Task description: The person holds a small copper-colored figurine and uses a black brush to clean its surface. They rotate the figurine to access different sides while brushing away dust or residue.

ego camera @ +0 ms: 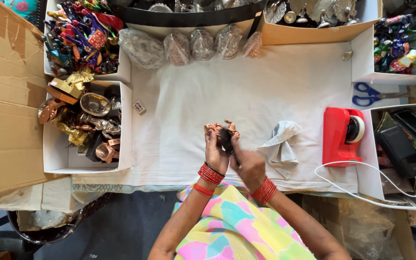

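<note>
My left hand (pixel 214 153) holds a small copper-coloured figurine (pixel 217 128) above the white cloth (pixel 246 91) near the table's front edge. My right hand (pixel 250 166) grips a dark brush (pixel 227 139), and its bristles press against the figurine. Both wrists carry red bangles. A crumpled grey rag (pixel 281 144) lies on the cloth just right of my hands.
A white box (pixel 126 130) of metal figurines stands at left, and another box of coloured figurines (pixel 80 36) sits behind it. Plastic-wrapped items (pixel 188 45) line the back. At right are a red tape dispenser (pixel 341 137), blue scissors (pixel 367 94) and a white cable (pixel 362 192).
</note>
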